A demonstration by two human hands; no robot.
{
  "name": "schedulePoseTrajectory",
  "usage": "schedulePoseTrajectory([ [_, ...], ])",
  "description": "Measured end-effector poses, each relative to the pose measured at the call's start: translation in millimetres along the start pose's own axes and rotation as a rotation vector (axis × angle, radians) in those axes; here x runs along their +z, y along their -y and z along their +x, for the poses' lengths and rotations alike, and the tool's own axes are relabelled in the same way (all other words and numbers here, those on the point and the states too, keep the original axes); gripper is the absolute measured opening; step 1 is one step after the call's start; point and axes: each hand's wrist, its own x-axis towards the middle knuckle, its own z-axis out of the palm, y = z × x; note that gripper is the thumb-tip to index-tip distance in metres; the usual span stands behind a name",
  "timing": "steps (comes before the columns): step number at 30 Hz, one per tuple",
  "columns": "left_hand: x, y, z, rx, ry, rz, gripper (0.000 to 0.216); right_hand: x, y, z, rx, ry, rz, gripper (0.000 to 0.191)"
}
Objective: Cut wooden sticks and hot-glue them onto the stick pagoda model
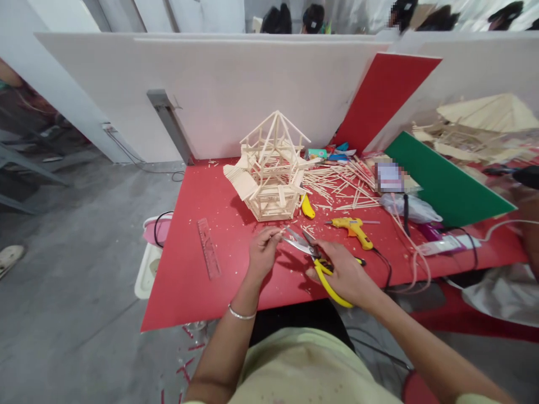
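Observation:
My right hand (343,270) grips a pair of scissors (330,286) with yellow handles, its blades apart and pointing up and left. Close to the blade tips, my left hand (264,249) is closed in a pinch, thumb against fingers. A small pale piece seems to be between the fingertips, too small to name. Just beyond both hands stands a pavilion model (273,174) made of thin wooden sticks, with an open frame for its roof. Slatted panels slope out from its middle.
On the red table (177,280) lie a clear ruler (208,248), a yellow glue gun (352,229), a yellow-handled cutter (307,206) and many loose wooden sticks (357,188). A green board (446,182) leans at right, beside another wooden model (471,132). White panels close off the back.

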Motion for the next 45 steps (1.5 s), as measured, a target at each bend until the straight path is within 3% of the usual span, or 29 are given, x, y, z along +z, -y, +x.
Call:
schedulePoseTrajectory([
  [4,3,4,-2,0.054,0.096,0.041,0.027,-8,15,10,0.003,0.081,-0.087,0.057],
  [9,4,15,-4,0.089,0.069,-0.004,0.018,-8,14,17,-0.042,0.128,-0.159,0.061],
  [20,5,17,-5,-0.053,0.102,0.025,0.029,4,1,18,-0.074,0.128,-0.068,0.058],
  [26,3,19,-6,-0.119,0.2,0.048,0.033,11,-11,16,-0.092,0.136,0.02,0.052],
  [33,5,24,-5,-0.09,0.138,-0.048,0.016,2,-8,17,-0.041,0.127,-0.22,0.063],
  [45,9,19,-3,-0.051,0.069,-0.069,0.012,4,-4,19,-0.037,0.129,-0.233,0.065],
])
